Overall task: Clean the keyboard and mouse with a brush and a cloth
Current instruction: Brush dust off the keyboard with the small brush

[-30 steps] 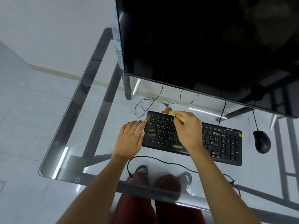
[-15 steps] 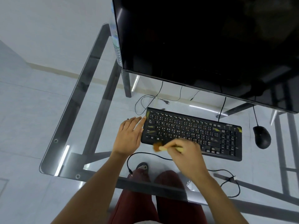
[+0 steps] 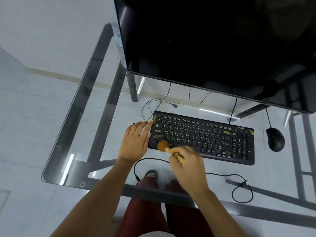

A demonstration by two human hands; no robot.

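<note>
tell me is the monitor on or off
Off, by the look of it: the monitor screen is uniformly black, showing only faint reflections.

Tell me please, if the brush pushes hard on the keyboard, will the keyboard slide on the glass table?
Probably a little. The keyboard looks thin and likely light, and the glass table is smooth, so grip is likely poor. The left hand rests flat against its left end, which should stop sliding that way. Its shape is long and flat, so tipping seems unlikely under the brush.

This is a computer desk in a room with a pale tiled floor (image 3: pixel 34 108). A big black screen (image 3: pixel 213 45) stands on the glass desk (image 3: pixel 95 127). A keyboard (image 3: pixel 213 134) lies in front of the screen.
</note>
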